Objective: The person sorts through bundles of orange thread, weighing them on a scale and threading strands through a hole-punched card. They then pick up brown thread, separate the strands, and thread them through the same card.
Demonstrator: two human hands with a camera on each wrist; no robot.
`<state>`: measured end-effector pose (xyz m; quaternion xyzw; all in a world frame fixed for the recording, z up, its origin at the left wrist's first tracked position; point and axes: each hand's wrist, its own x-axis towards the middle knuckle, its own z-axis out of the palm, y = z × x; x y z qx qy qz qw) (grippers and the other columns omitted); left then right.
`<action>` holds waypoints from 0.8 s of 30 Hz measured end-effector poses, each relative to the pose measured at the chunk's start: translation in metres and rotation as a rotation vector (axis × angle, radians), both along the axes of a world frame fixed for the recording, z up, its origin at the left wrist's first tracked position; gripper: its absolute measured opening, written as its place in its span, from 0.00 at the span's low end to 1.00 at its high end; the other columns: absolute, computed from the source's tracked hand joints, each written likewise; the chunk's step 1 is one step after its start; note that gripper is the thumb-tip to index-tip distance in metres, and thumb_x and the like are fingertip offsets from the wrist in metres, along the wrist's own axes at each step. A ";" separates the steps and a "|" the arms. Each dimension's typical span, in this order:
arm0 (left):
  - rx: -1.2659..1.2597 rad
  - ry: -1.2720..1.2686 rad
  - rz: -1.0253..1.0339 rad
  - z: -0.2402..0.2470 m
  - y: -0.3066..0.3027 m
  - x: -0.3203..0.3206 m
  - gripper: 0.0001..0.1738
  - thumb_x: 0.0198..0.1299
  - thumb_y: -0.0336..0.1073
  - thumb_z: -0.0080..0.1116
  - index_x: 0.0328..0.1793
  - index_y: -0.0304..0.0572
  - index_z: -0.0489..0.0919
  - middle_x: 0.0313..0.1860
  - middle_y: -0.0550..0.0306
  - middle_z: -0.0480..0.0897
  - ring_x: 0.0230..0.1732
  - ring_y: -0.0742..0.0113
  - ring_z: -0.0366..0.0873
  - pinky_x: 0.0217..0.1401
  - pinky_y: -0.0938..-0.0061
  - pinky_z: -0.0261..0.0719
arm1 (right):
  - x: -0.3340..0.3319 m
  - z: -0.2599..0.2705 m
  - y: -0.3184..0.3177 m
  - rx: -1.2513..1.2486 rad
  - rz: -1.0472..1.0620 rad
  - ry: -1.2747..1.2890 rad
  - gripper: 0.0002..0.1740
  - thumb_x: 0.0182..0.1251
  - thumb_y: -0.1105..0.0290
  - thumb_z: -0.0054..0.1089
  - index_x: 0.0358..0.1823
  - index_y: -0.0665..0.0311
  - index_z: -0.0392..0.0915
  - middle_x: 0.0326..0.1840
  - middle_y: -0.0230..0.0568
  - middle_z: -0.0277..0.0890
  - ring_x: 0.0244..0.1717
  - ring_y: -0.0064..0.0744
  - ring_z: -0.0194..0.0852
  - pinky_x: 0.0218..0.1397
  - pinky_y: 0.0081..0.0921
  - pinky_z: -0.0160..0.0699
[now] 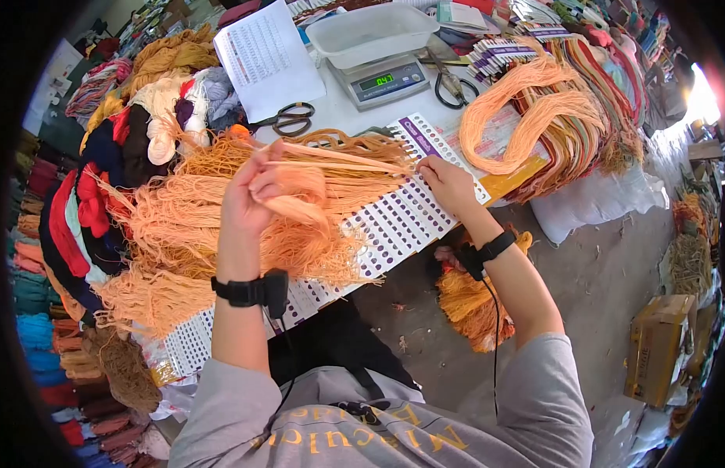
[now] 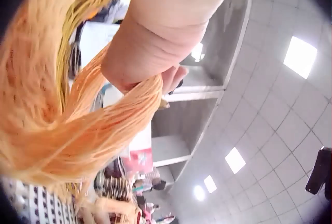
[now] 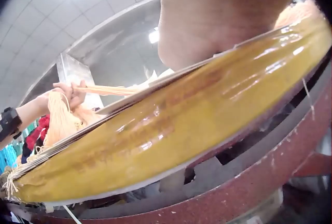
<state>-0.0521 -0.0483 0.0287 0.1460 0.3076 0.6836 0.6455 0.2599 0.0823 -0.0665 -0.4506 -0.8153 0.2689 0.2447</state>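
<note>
Yarn (image 1: 301,187), peach, one hank: at 10 o'clock in the head view, drawn taut toward 2. Left hand (image 1: 253,191): clamped on the hank. Right hand (image 1: 451,187): at 2, well apart from the left, pinching the strand's end at the punched card (image 1: 405,217). Scale (image 1: 387,82) with tub (image 1: 370,35): 12. Scissors (image 1: 290,119): 11. Coil (image 1: 481,129), peach: 2, beyond the right hand. Left wrist view only: ceiling lights (image 2: 301,57). Right wrist view only: red rail (image 3: 264,180), at 4, below yellow tape (image 3: 155,130); right fingertips hidden there.
</note>
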 end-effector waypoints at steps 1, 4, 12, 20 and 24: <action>0.031 -0.004 0.090 0.002 -0.010 -0.004 0.12 0.64 0.37 0.53 0.44 0.35 0.77 0.33 0.64 0.76 0.19 0.83 0.60 0.17 0.90 0.57 | 0.000 0.001 -0.001 -0.002 0.001 -0.004 0.12 0.67 0.59 0.47 0.42 0.54 0.76 0.33 0.41 0.79 0.37 0.43 0.77 0.39 0.36 0.72; -0.126 0.460 0.260 -0.013 -0.025 -0.014 0.11 0.66 0.38 0.51 0.43 0.37 0.76 0.46 0.60 0.79 0.21 0.83 0.61 0.20 0.89 0.62 | -0.002 0.001 -0.002 0.037 -0.015 -0.018 0.12 0.67 0.59 0.46 0.42 0.54 0.76 0.34 0.41 0.79 0.38 0.43 0.77 0.40 0.36 0.72; -0.275 0.238 0.328 0.020 -0.025 -0.135 0.10 0.64 0.39 0.53 0.38 0.38 0.75 0.44 0.56 0.79 0.19 0.80 0.65 0.19 0.85 0.64 | -0.001 -0.004 -0.001 0.063 -0.013 -0.060 0.13 0.67 0.57 0.47 0.44 0.54 0.76 0.38 0.43 0.80 0.41 0.45 0.77 0.44 0.37 0.73; -0.400 0.937 0.294 0.062 -0.075 -0.033 0.16 0.62 0.51 0.52 0.42 0.49 0.81 0.40 0.66 0.77 0.40 0.75 0.69 0.46 0.77 0.66 | -0.020 0.024 -0.032 0.115 0.104 0.210 0.10 0.65 0.70 0.53 0.44 0.65 0.77 0.37 0.46 0.79 0.38 0.39 0.79 0.42 0.30 0.75; -0.128 0.700 -0.109 0.047 -0.068 0.071 0.22 0.68 0.51 0.44 0.57 0.46 0.77 0.45 0.65 0.77 0.36 0.77 0.68 0.45 0.78 0.67 | -0.067 0.081 -0.105 -0.308 0.309 0.520 0.07 0.65 0.75 0.55 0.43 0.67 0.76 0.34 0.35 0.77 0.32 0.21 0.75 0.34 0.18 0.73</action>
